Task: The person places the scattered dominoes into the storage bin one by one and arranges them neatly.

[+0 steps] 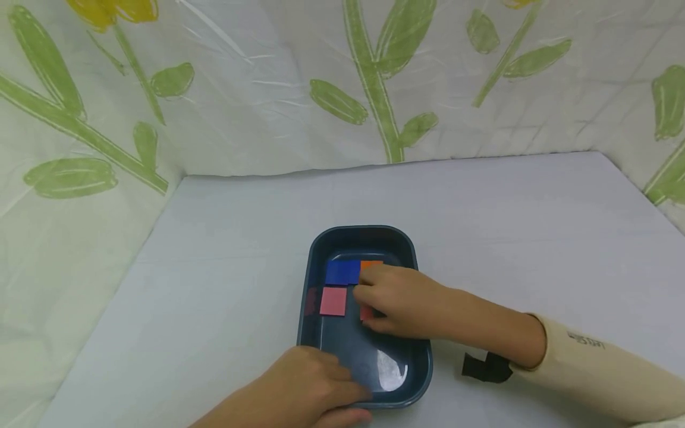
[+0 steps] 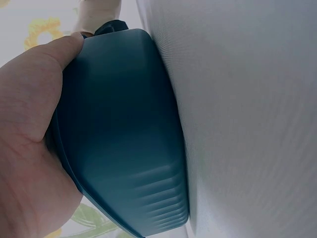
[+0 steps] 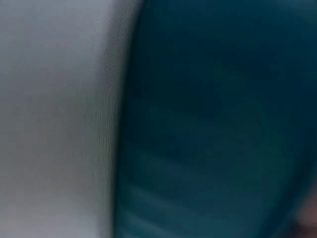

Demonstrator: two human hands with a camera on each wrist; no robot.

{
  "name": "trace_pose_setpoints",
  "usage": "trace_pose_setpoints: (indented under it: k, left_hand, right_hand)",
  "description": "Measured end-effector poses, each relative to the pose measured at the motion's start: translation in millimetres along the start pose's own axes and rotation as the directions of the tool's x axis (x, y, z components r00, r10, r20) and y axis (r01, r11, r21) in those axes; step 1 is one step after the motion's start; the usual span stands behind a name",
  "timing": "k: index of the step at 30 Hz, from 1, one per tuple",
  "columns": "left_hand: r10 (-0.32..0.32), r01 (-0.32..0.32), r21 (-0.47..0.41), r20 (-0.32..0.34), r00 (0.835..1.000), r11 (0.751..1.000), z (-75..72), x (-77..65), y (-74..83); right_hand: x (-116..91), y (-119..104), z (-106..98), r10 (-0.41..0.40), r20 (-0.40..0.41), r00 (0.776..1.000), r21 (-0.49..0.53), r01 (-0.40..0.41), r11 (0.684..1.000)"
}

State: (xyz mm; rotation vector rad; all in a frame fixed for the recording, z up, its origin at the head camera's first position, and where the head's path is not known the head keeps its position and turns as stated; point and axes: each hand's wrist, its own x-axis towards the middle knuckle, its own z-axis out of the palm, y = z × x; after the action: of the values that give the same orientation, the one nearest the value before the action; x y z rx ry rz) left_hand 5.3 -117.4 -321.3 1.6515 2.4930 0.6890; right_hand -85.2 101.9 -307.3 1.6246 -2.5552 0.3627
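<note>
A dark blue-green rectangular tray [image 1: 423, 371] with rounded corners stands on the table. My left hand [image 1: 307, 386] grips its rim at the near left corner; in the left wrist view the thumb lies along the tray's outer wall [image 2: 114, 114]. Over the tray's right side reaches my right hand [image 1: 398, 300], its curled fingers pinching a pink square [image 1: 366, 312] mostly hidden by them. Inside, to its left, lies another pink square [image 1: 333, 301]. Behind that are blue squares [image 1: 342, 272], side by side, and an orange square [image 1: 371, 263] partly covered by the right hand.
The white table [image 1: 214, 279] extends around the tray. A white sheet [image 1: 257, 89] painted with green leaves and yellow flowers hangs behind and at the sides. Black strap ends [image 1: 487, 367] hang below the right forearm's beige sleeve [image 1: 594, 371]. The right wrist view is blurred by the near tray wall [image 3: 213, 119].
</note>
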Motion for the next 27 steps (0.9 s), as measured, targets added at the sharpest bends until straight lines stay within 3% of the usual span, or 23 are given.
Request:
trace_pose_setpoints:
  k: [7, 12, 19, 22, 27]
  left_hand:
    - [0.051, -0.049, 0.060, -0.039, 0.998, 0.997, 1.0, -0.5, -1.1]
    - [0.014, -0.014, 0.019, -0.008, 1.000, 1.000, -0.1, 0.1, -0.3]
    - [0.036, -0.034, 0.051, -0.034, 0.999, 0.998, 0.9, -0.5, -0.9]
    - [0.040, -0.037, 0.063, -0.040, 0.998, 0.997, 1.5, -0.5, -0.8]
    - [0.006, -0.005, 0.031, -0.002, 1.000, 1.000, 0.0, 0.4, -0.4]
  right_hand:
    - [15, -3, 12, 0.016, 0.077, 0.997, 0.021, -0.018, 1.000]
    - [21, -4, 16, 0.017, 0.103, 0.995, 0.012, -0.018, 1.000]
    - [19, -4, 16, 0.030, 0.107, 0.994, -0.022, -0.028, 0.999]
    - [11, -6, 12, -0.008, 0.101, 0.995, -0.041, 0.013, 0.999]
    - [-4, -12, 3, -0.162, 0.109, 0.981, -0.012, 0.165, 0.986]
